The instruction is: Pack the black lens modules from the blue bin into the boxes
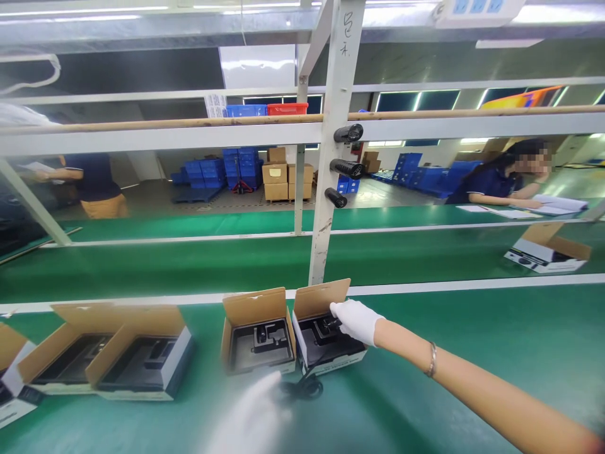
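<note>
My right hand (358,320), in a white glove, reaches into an open carton (322,299) with a black tray inside. Its fingers are closed at a small black device part (331,324) in that tray; the fingertips are partly hidden. My left hand (253,413), also gloved in white, is smeared by motion at the bottom, so its grip does not show. Beside it, in front of the cartons, lies or hangs a coiled black cable (308,386). Another open carton (255,309) stands immediately left, with a black part (261,333) in its tray.
More open cartons (172,372) line the green bench to the left. A metal post (321,252) rises behind the cartons, with several black cylinders (347,168) attached. Across the bench, one open carton (536,255) stands near a seated person (496,180). Another person (97,180) stands far left.
</note>
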Available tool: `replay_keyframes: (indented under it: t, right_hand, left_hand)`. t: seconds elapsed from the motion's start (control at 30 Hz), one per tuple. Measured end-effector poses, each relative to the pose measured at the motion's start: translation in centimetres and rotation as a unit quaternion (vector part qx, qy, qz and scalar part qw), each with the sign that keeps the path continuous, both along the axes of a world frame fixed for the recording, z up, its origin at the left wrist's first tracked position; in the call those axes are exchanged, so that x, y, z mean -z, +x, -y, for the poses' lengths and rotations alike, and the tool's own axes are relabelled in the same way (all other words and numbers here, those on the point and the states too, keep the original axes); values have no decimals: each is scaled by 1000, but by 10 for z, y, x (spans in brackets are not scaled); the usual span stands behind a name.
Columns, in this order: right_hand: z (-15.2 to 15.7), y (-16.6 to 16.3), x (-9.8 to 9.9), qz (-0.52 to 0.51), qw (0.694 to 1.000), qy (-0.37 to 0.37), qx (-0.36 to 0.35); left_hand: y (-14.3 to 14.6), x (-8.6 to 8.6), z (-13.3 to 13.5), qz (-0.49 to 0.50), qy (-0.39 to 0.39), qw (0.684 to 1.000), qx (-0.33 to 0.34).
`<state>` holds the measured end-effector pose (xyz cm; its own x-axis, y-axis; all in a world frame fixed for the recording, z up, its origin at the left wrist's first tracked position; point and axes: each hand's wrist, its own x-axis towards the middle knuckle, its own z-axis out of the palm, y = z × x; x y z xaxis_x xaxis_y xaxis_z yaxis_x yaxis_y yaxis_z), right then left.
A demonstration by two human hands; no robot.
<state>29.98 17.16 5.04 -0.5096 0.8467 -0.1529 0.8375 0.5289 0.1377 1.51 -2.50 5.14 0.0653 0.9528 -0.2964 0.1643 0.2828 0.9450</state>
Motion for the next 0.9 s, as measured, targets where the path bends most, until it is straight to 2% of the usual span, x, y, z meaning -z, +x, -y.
replay_keyframes:
  t: [0.13, 0.37, 0.43, 0.5, 0.6, 0.7, 0.73, 0.8, 0.87, 0.9]
  right_hand:
    - [-1, -3, -1, 13, 1000, -11, 0]
    - [3, -30, -1, 47, 998, -26, 30]
    - [10, -30, -8, 45, 997, -38, 44]
    - [24, -28, -22, 31, 997, -46, 53]
    - [55, -31, -57, -145, 988, -60, 1]
    - [90, -41, -90, -323, 943, -63, -50]
    - [98, -43, -98, -340, 938, -54, -37]
    - [109, -42, -108, -368, 929, -43, 28]
    - [112, -36, -110, -415, 902, -87, 76]
    - [112, -32, -109, -438, 887, -116, 88]
  left_hand:
    - [6, -9, -6, -52, 8, 999, 10]
    - [12, -22, -15, -92, 39, 995, 13]
    - [12, -30, -17, -92, 59, 994, 13]
    - [13, -43, -21, -86, 86, 992, 28]
    - [22, -64, -30, -105, 134, 983, 65]
    - [34, -80, -44, -169, 234, 953, 96]
    - [38, -81, -51, -204, 279, 934, 89]
    - [45, -79, -65, -264, 352, 898, 32]
    - [55, -70, -79, -262, 373, 890, -23]
    - [62, -64, -85, -237, 367, 900, -19]
